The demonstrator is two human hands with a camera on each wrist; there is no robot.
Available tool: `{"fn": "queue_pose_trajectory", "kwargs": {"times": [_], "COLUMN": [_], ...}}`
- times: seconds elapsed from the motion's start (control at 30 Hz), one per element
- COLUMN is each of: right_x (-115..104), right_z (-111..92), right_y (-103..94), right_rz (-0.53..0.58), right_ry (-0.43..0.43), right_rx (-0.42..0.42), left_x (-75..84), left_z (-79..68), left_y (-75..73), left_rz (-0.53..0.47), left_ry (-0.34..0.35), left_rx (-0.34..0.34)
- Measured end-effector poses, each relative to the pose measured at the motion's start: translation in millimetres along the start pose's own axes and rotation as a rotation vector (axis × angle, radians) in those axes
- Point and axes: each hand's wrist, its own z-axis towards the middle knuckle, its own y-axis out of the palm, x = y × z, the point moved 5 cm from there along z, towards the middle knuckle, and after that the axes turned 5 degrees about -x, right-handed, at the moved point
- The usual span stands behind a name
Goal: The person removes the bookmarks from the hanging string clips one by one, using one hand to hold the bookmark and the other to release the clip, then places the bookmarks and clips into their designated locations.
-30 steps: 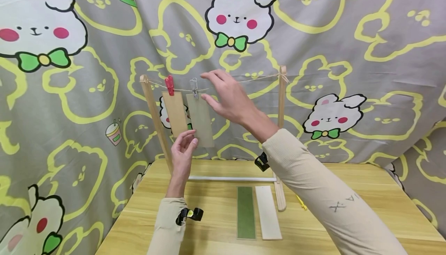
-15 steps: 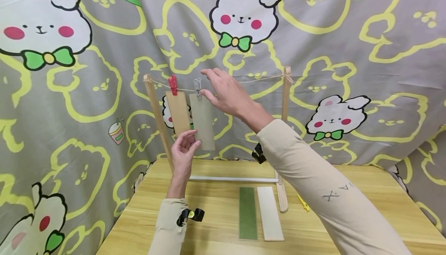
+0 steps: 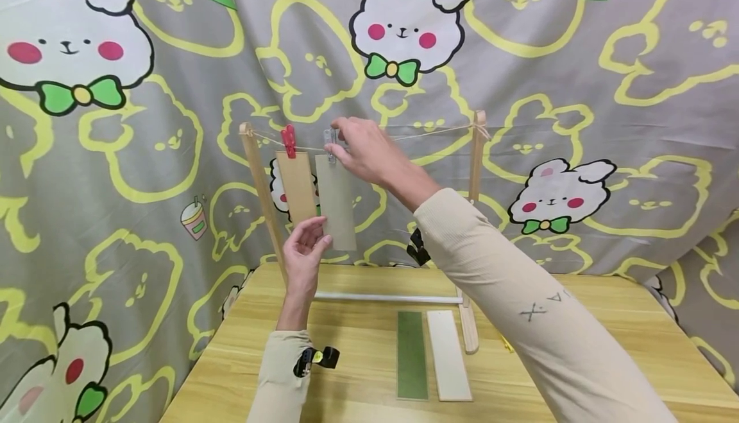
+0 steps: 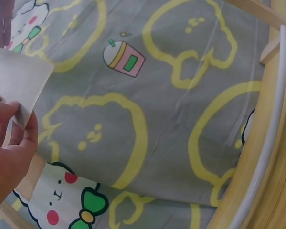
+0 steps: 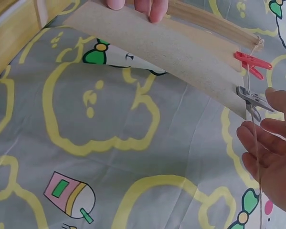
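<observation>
Left of centre in the head view, a grey card (image 3: 337, 198) hangs below a string (image 3: 430, 132), its top edge caught by a grey clothespin (image 5: 250, 97). The card's lower left edge is pinched between thumb and fingers by the left hand (image 3: 303, 251). The clothespin is held between bent thumb and forefinger by the right hand (image 3: 369, 151); how hard it is squeezed cannot be told. Just left, a tan card (image 3: 297, 182) is hung by a red clothespin (image 3: 290, 142). Green (image 3: 412, 355) and white cards (image 3: 449, 355) are laid lower right of centre on the tabletop (image 3: 346, 365).
</observation>
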Motion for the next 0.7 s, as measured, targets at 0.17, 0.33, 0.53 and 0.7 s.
{"fn": "queue_pose_trajectory", "kwargs": {"times": [0.17,0.33,0.53,0.7], "right_x": [0.5,-0.9,-4.4,-3.0], "right_z": [5.6,10.3,13.7,15.6], "right_y": [-2.7,0.2,0.9,-1.2], "right_rz": [0.052,0.094,0.134,0.204], "right_ry": [0.036,0.058,0.052,0.068], "right_rx": [0.006,-0.002,0.003,0.012], "left_x": [1.1,0.9,0.0,0.2], "left_z": [0.8,-0.8,-0.8,1.1], "left_y": [0.7,-0.2,-3.1,-4.3], "left_rz": [0.009,0.007,-0.001,-0.006], "left_ry": [0.003,-0.004,0.005,0.014], "left_rx": [-0.003,0.002,0.016,0.021]}}
